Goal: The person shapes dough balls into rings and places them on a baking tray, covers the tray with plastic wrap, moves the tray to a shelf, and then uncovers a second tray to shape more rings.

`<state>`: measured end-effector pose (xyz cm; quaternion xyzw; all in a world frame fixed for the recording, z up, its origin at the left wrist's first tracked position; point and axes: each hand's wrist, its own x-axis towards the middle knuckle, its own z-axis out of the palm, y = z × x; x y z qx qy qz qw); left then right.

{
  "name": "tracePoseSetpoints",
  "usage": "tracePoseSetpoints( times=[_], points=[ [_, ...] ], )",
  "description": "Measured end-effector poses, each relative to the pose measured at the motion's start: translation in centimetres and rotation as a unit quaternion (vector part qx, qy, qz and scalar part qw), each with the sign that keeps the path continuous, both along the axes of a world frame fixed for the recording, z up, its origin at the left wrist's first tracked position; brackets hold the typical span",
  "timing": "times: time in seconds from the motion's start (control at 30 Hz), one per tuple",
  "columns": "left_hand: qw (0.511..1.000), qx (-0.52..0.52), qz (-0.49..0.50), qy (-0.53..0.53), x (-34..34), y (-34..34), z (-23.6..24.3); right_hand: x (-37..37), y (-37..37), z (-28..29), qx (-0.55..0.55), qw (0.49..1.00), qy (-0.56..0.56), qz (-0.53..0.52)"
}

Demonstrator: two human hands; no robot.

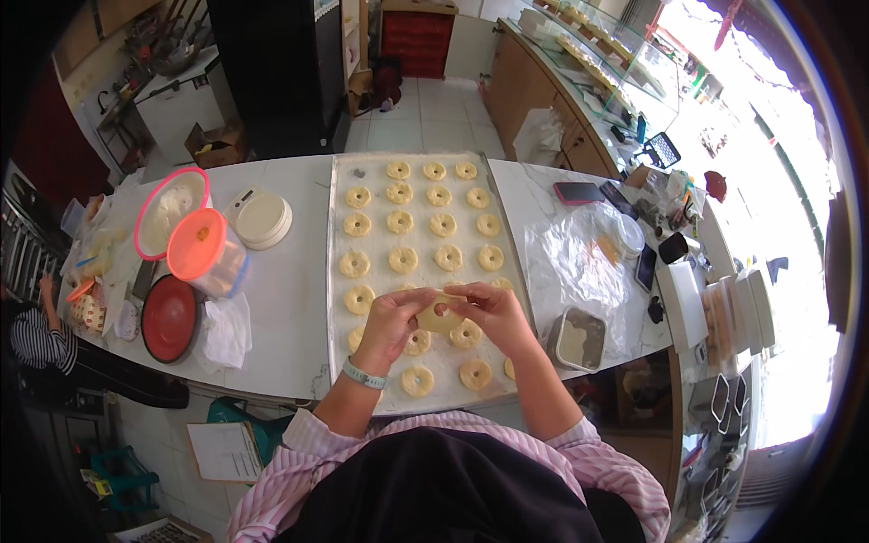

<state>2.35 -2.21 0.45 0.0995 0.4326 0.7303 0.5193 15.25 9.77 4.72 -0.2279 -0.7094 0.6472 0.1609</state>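
My left hand (395, 323) and my right hand (482, 317) are both closed on a pale dough ring (434, 320), raised over the middle lower part of a large tray (334, 231). Fingertips of each hand grip the ring's upper part, and a finger shows in its hole. Several rows of flattened dough rings (403, 258) lie on the tray's pale, dusted surface, some hidden behind my hands and forearms.
Left are a pink-rimmed bowl (147, 240), orange-lidded tub (196, 244), scale (259, 218) and red pan (168, 319). Right are crumpled plastic (570, 262), phones (577, 193) and a metal container (577, 341). Another person (41, 339) stands far left. A glass display (625, 63) is behind.
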Motion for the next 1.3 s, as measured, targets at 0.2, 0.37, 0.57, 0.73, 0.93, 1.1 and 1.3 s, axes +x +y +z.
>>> tracePoseSetpoints(
  times=[0.2,0.37,0.57,0.73,0.93,1.1,1.3],
  points=[
    [0.998,-0.011,-0.054,0.017,-0.1,0.0,-0.4,0.2,0.2,-0.8,0.009,1.0,0.005,0.024],
    [0.998,-0.022,-0.051,0.006,0.3,0.0,0.7,0.7,1.2,-1.4,0.037,0.999,-0.023,-0.004],
    [0.999,-0.032,-0.012,0.012,0.5,0.0,0.4,0.9,0.9,-0.5,-0.009,0.999,-0.034,0.013],
    [0.999,-0.039,-0.035,0.0,0.3,0.2,-0.2,0.4,0.7,-0.3,0.01,0.999,-0.016,0.051],
    [0.997,-0.026,-0.066,0.009,0.0,0.5,-0.4,0.2,1.3,-0.9,0.012,0.999,-0.03,0.031],
    [0.999,-0.026,0.015,-0.036,0.4,0.8,-0.3,0.3,1.9,-1.7,0.023,0.999,-0.036,-0.011],
    [0.999,-0.031,-0.017,-0.016,-0.2,0.4,-1.0,-0.1,1.1,-1.5,0.057,0.998,-0.026,0.025]
  ],
)
